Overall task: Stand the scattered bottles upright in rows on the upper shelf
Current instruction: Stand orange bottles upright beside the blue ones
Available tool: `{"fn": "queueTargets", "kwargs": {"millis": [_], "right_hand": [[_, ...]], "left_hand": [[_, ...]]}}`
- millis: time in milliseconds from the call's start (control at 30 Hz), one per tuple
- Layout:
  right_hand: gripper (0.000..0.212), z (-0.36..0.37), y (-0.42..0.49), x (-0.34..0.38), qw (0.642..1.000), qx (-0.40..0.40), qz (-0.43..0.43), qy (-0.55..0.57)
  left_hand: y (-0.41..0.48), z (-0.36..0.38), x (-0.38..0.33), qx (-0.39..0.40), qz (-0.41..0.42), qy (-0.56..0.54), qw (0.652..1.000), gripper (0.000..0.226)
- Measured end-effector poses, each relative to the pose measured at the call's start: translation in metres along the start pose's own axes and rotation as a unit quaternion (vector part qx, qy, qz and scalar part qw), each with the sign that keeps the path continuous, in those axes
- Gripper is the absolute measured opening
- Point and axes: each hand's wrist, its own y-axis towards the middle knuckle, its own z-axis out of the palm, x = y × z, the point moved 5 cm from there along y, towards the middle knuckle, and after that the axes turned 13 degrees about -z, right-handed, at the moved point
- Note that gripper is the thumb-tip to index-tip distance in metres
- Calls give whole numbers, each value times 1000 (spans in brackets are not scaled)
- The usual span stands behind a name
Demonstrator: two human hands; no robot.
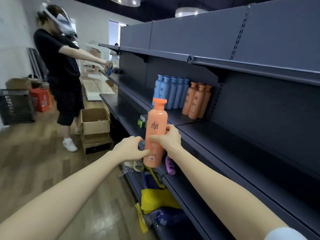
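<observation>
Head view: the step in hand appears to be carrying the orange bottle (155, 134) to the shelf (251, 146) that bears the standing rows. To do it well, the bottle should remain cap-up, travel above the shelf lip, and be set down just beside the orange row (196, 101), which stands directly right of the blue row (170, 92). The label should face the aisle and the base should land flat before either hand lets go, since a tall, narrow bottle likely tips if nudged and could knock its neighbours over. The bottle is upright in the air, in front of the shelf edge and well short of both rows. The right hand (168, 137) grasps the bottle at mid-body, fingers curled round it from the right. The left hand (129, 149) grips the lower body from the left, thumb above and fingers below. A purple bottle (170, 165) lies on its side at the lip of the shelf below, not yet stood up. A second person (62, 70) works farther along the aisle.
</observation>
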Motion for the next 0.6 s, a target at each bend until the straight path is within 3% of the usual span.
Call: {"fn": "queueTargets", "kwargs": {"millis": [300, 600], "right_hand": [[53, 47, 18, -19, 999, 36, 7, -17], [51, 88, 61, -27, 999, 28, 18, -43]], "left_hand": [[11, 0, 72, 7, -108, 4, 994, 71], [62, -11, 121, 18, -115, 16, 993, 65]]}}
